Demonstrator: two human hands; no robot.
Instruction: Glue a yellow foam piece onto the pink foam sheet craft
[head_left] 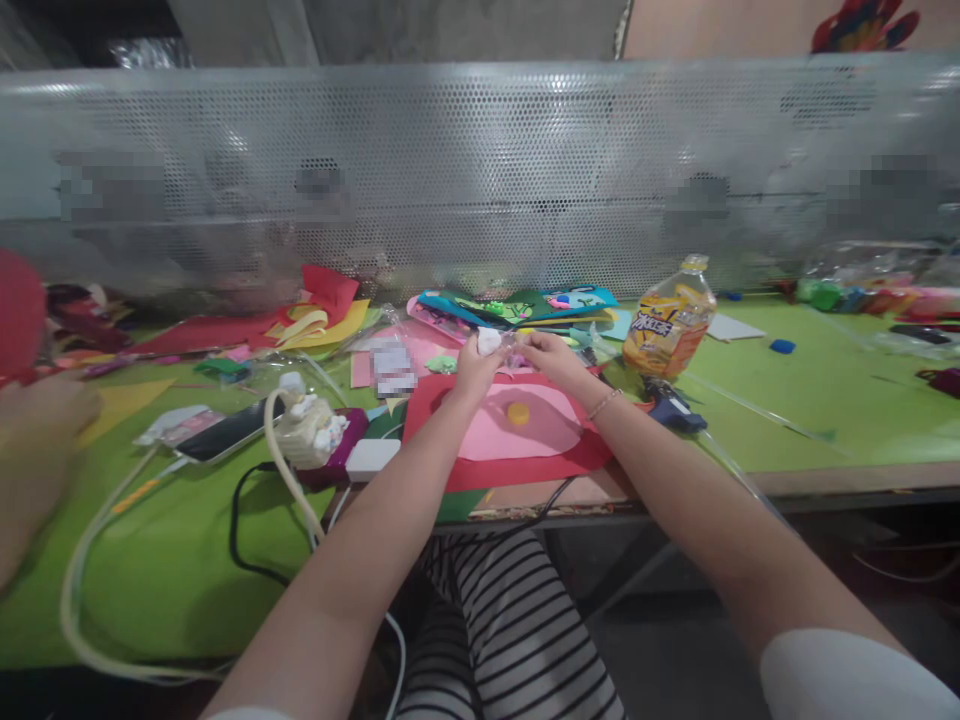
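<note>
My left hand (478, 366) is closed round a small white lump (489, 342). Close beside it on the right, my right hand (549, 357) is pinched on something clear and thin that I cannot make out. Both hands hover over the far edge of a pink paper shape (487, 425), which lies on a red sheet (427, 460). A round yellow piece (518, 412) sits on the pink paper, between my forearms. Just beyond my hands lies a blue and green decorated piece (517, 305).
A drink bottle (670, 320) stands right of my hands, with a dark blue tool (675, 408) before it. At left are a power strip (315, 435), cables and a phone (231, 432). Another person's hand (45, 430) is at the far left. A perforated metal screen (480, 180) stands behind.
</note>
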